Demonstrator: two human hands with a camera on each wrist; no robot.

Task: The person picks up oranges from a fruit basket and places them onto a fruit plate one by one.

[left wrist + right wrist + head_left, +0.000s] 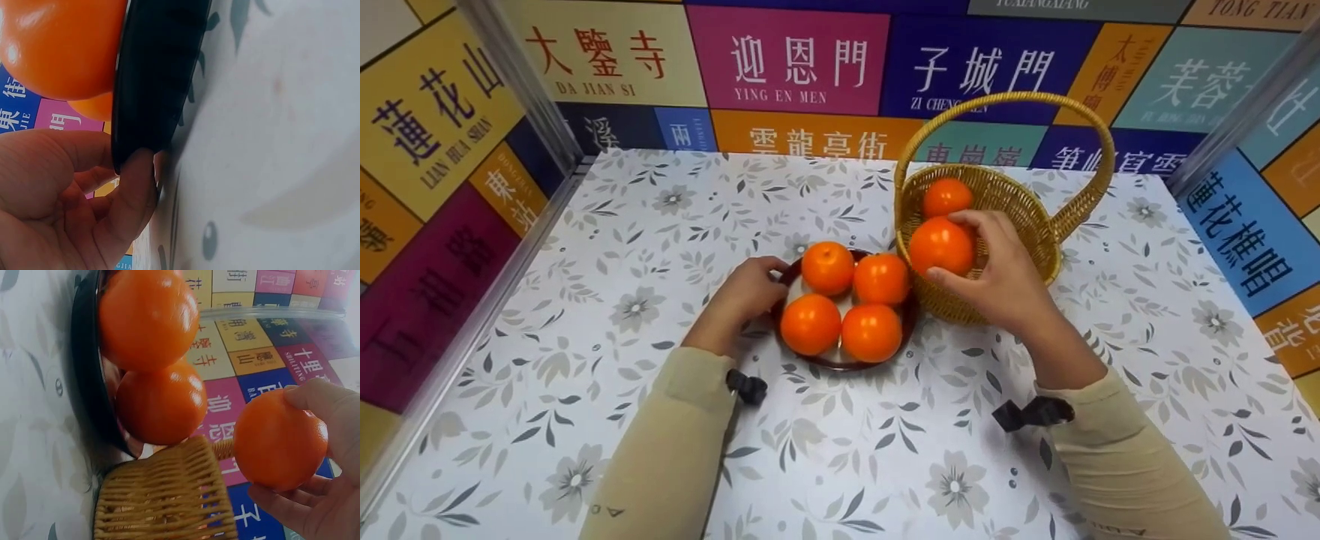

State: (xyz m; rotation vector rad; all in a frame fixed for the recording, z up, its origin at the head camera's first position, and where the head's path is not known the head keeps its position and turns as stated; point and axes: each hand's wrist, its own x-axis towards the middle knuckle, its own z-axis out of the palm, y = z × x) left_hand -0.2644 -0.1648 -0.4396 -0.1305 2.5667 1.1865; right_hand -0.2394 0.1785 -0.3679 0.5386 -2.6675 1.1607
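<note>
My right hand (1009, 281) grips an orange (941, 247) between thumb and fingers, over the left side of a wicker basket (949, 306). In the right wrist view that held orange (280, 440) is raised beyond the basket's rim. Another orange (947, 196) lies inside the basket, partly covered by the held one. Left of the basket, a dark round dish (840, 367) bears several oranges (828, 268). My left hand (746, 292) pinches the dish's left edge; the left wrist view shows thumb and fingers about the dark side wall (160, 67).
The basket's tall arched handle (1005, 97) rises behind and to the right of my right hand. White flowered paper (952, 480) covers the table. Upright panels (795, 67) with coloured blocks and lettering border it at the back and sides.
</note>
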